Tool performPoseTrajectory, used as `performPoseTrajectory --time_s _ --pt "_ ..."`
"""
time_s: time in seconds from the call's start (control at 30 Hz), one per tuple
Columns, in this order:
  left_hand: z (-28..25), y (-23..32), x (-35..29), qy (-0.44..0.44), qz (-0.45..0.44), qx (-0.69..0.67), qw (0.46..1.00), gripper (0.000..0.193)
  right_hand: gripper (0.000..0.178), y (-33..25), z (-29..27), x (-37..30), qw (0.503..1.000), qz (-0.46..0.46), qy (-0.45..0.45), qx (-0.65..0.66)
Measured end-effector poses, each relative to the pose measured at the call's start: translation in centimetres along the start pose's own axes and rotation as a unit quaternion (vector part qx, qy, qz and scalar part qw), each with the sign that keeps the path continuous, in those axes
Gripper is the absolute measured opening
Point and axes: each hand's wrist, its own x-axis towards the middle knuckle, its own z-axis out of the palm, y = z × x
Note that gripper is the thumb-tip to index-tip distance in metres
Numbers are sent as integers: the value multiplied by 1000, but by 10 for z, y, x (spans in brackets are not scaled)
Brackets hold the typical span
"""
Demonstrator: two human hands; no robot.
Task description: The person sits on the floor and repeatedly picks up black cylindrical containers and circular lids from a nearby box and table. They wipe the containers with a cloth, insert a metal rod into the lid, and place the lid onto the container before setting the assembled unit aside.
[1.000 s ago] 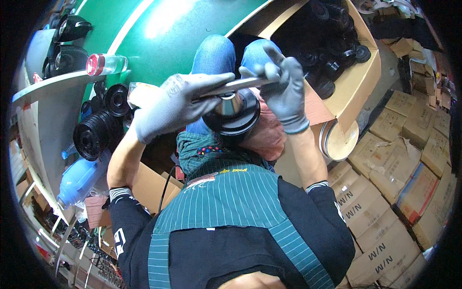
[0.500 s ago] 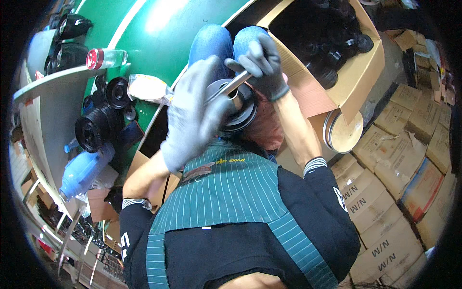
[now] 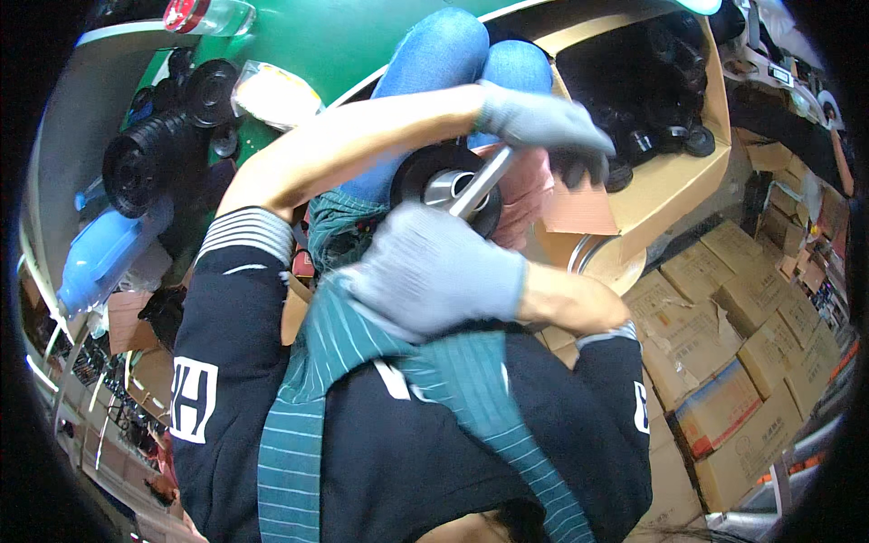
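Between my knees sits a round black piece with a silver metal centre. A flat metal bar lies slantwise across it. My left hand, in a grey glove, reaches across to the far right, over the bar's far end. Its fingers are bent down near the carton flap and smeared by motion. My right hand, also gloved in grey, crosses low in front of my chest, back upward. The bar's near end runs under it; its fingers are hidden and blurred. Pink cloth lies on my lap beside the black piece.
An open carton of black parts stands at the far right. On the left are stacked black discs, a blue bottle, a plastic bag and a red-lidded jar. Closed cartons are piled on the right.
My left hand has swung from the left over to the far right. My right hand has come from the bar's far end down toward my chest. My arms are now crossed over each other.
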Motion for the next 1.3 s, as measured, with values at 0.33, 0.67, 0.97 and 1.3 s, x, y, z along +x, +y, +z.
performPoseTrajectory --time_s 0.33,0.67,0.97,1.3 --pt "-20 24 -67 406 120 264 867 36 66 79 -15 -17 795 -58 176 578" --pt "159 145 -118 221 -282 699 619 43 93 125 5 -8 404 71 351 841" --pt "159 72 -109 417 -329 671 517 46 105 144 11 -23 439 11 396 806" --pt "175 68 -124 399 -320 701 496 58 68 155 30 -49 430 122 427 786"
